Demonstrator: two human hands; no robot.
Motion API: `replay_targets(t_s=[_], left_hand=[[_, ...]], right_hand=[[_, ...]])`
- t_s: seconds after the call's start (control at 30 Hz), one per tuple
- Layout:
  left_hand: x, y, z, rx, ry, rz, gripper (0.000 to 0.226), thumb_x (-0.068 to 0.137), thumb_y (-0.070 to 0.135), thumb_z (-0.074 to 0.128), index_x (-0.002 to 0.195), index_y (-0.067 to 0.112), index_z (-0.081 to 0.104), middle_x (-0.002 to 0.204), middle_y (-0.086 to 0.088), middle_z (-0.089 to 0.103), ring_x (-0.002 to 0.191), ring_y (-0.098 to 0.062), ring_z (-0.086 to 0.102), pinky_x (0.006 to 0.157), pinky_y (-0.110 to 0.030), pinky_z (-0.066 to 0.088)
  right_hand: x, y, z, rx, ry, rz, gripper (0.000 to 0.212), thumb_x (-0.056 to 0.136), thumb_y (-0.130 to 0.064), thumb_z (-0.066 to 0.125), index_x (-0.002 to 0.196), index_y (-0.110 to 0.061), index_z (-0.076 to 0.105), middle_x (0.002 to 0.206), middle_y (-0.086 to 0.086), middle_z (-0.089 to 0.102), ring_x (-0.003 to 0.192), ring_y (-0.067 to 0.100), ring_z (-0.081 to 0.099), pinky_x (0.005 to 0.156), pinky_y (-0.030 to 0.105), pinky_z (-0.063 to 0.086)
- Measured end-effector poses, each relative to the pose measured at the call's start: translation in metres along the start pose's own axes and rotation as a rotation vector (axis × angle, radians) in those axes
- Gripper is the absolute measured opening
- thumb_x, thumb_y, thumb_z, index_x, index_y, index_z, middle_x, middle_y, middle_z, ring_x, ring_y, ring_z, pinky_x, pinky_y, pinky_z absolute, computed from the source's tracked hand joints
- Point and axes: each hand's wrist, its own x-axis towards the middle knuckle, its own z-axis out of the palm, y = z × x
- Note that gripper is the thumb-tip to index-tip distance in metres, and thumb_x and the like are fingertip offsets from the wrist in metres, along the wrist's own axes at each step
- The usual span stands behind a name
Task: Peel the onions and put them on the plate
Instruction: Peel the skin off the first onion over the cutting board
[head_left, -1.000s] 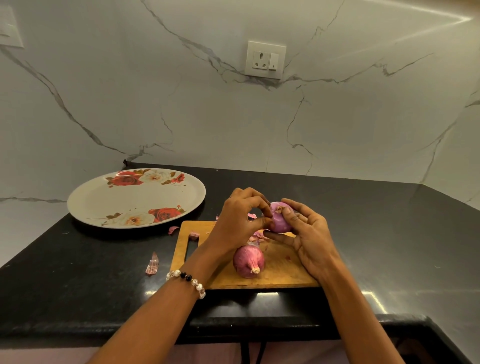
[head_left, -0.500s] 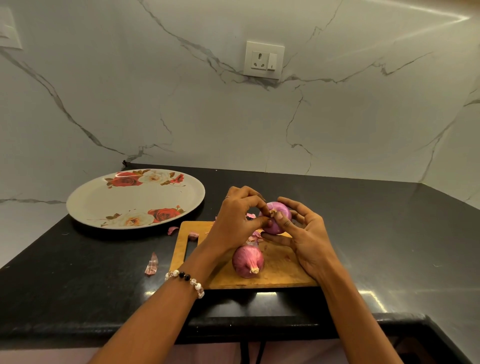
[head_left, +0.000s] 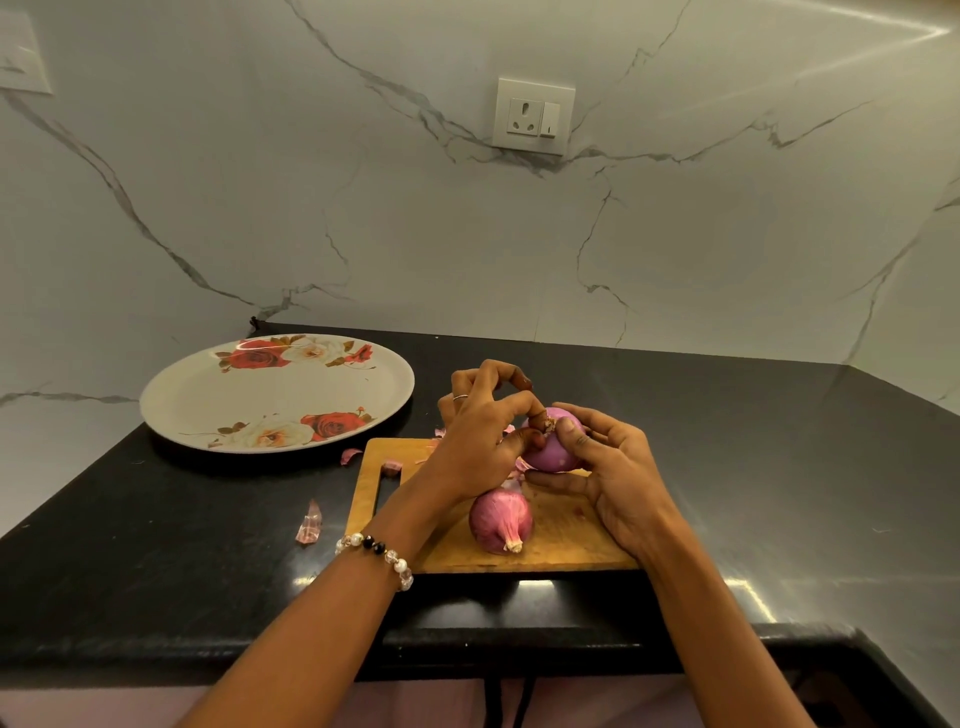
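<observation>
Change since earlier: held onion (head_left: 551, 448) turned slightly, otherwise as before. Head view: right hand (head_left: 615, 478) cups it above cutting board (head_left: 566, 545); left hand (head_left: 480, 441) pinches its tip. Second onion (head_left: 501, 521) on board. Plate (head_left: 197, 395) left, bare.

Both hands held one onion (head_left: 550, 449) above the cutting board (head_left: 561, 540). The left hand (head_left: 480, 441) pinched at its top; the right hand (head_left: 618, 470) cupped it. A second onion (head_left: 500, 521) lay unpeeled on the board. The flowered plate (head_left: 208, 400) stood to the left, with peel scraps (head_left: 309, 527) near.
</observation>
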Motion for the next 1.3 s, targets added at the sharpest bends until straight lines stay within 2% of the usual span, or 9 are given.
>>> replay_targets(t_s=[0.17,0.4,0.53,0.63,0.83,0.97,1.1,1.23,1.3], left_hand=[[0.000,0.000,-0.002,-0.022,-0.034,0.003,0.013,0.088,0.014,0.063,0.095,0.025,0.067,0.129,0.003,0.037,0.118,-0.009,0.020,0.090,-0.029,0.017],[0.001,0.001,-0.005,-0.051,-0.080,0.048,0.014,0.090,0.011,0.059,0.097,0.021,0.066,0.116,0.010,0.041,0.112,-0.005,0.024,0.082,-0.013,0.014],[0.003,-0.007,-0.002,-0.168,-0.007,0.078,0.024,0.089,0.017,0.060,0.093,0.040,0.059,0.098,0.025,0.053,0.104,-0.008,0.046,0.091,-0.043,0.035],[0.003,-0.010,-0.003,-0.227,0.054,0.045,0.036,0.088,0.027,0.057,0.112,0.053,0.048,0.104,0.029,0.057,0.105,-0.007,0.054,0.090,-0.054,0.044],[0.002,-0.004,-0.007,-0.085,-0.120,0.051,0.052,0.093,0.026,0.057,0.131,0.050,0.031,0.135,0.012,0.053,0.129,-0.012,0.041,0.112,-0.051,0.006],[0.001,-0.009,-0.006,-0.107,-0.068,0.087,0.061,0.090,0.028,0.060,0.131,0.059,0.027,0.125,0.007,0.054,0.117,-0.012,0.047,0.107,-0.060,0.021],[0.003,-0.012,-0.002,-0.153,0.062,0.105,0.060,0.083,0.036,0.061,0.134,0.048,0.032,0.111,0.005,0.045,0.101,-0.012,0.047,0.094,-0.053,0.042],[0.005,-0.010,-0.003,-0.243,0.092,0.102,0.061,0.082,0.027,0.072,0.137,0.026,0.045,0.111,-0.003,0.048,0.097,-0.014,0.051,0.086,-0.015,0.048],[0.005,-0.009,-0.005,-0.264,0.100,0.094,0.063,0.077,0.029,0.076,0.134,0.021,0.051,0.112,-0.004,0.051,0.094,-0.013,0.054,0.080,-0.007,0.046]], right_hand=[[-0.003,-0.005,0.002,0.095,-0.024,0.070,0.040,0.082,-0.021,0.065,0.118,-0.002,0.065,0.117,0.022,0.067,0.101,0.040,0.070,0.069,0.047,0.063],[-0.008,-0.010,0.004,0.168,-0.035,0.113,0.037,0.083,-0.018,0.063,0.114,0.000,0.066,0.112,0.022,0.070,0.099,0.040,0.070,0.064,0.042,0.063],[-0.007,-0.009,0.003,0.120,0.001,0.054,0.041,0.082,-0.025,0.064,0.115,-0.001,0.067,0.115,0.023,0.068,0.101,0.040,0.069,0.060,0.037,0.062],[-0.006,-0.008,0.002,0.087,0.061,-0.012,0.042,0.082,-0.031,0.066,0.113,-0.004,0.069,0.113,0.020,0.069,0.102,0.036,0.069,0.054,0.029,0.058],[-0.007,-0.009,0.003,0.104,0.076,-0.091,0.047,0.080,-0.030,0.066,0.118,-0.001,0.065,0.110,0.019,0.070,0.093,0.032,0.070,0.050,0.022,0.053],[-0.006,-0.008,0.002,0.035,0.080,-0.218,0.051,0.077,-0.029,0.071,0.122,-0.005,0.062,0.110,0.015,0.071,0.096,0.029,0.071,0.061,0.025,0.057],[-0.008,-0.011,0.006,-0.149,0.041,-0.361,0.056,0.072,-0.023,0.077,0.123,-0.012,0.058,0.116,0.007,0.067,0.105,0.019,0.069,0.082,0.026,0.058],[-0.007,-0.010,0.007,-0.173,0.067,-0.467,0.052,0.071,-0.017,0.079,0.118,-0.009,0.058,0.115,0.009,0.066,0.104,0.023,0.069,0.086,0.028,0.058],[-0.006,-0.008,0.005,-0.210,0.096,-0.513,0.047,0.071,-0.017,0.080,0.112,-0.008,0.060,0.112,0.010,0.067,0.103,0.022,0.069,0.086,0.028,0.057]])
